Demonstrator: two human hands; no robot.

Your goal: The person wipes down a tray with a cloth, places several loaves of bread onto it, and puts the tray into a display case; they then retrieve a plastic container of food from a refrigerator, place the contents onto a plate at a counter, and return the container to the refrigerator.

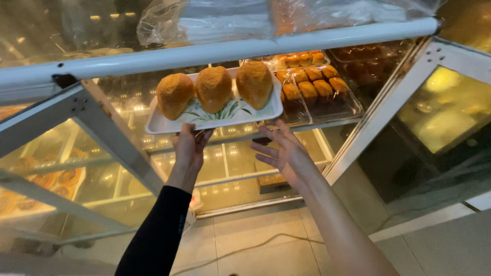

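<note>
Left hand (188,148) under tray (169,125) — right hand (284,151) open

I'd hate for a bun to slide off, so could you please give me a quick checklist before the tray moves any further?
1. Left hand grips the tray at its near edge: ok.
2. Right hand supports the tray: not ok, open and just below it.
3. Tray level: not ok, tilted down to the left.
4. Three buns sit apart from the rim: ok.
5. Clear of the plastic pastry boxes behind: cannot tell.
</note>
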